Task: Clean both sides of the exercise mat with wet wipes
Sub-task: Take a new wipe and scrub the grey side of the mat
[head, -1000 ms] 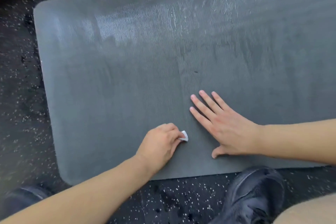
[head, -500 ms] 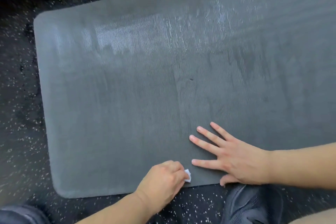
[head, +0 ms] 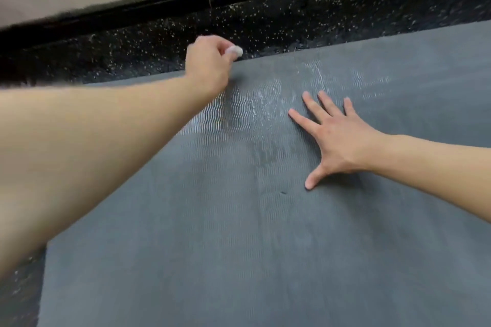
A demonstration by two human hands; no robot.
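At the far edge of the grey ribbed foam exercise mat, left hand grips a small balled white wet wipe.
Right hand, fingers spread flat, pins the mat; best draw the wipe back in overlapping strokes with even pressure.

L hand w/ wipe moved from near edge to mat's far edge; R hand shifted farther up.
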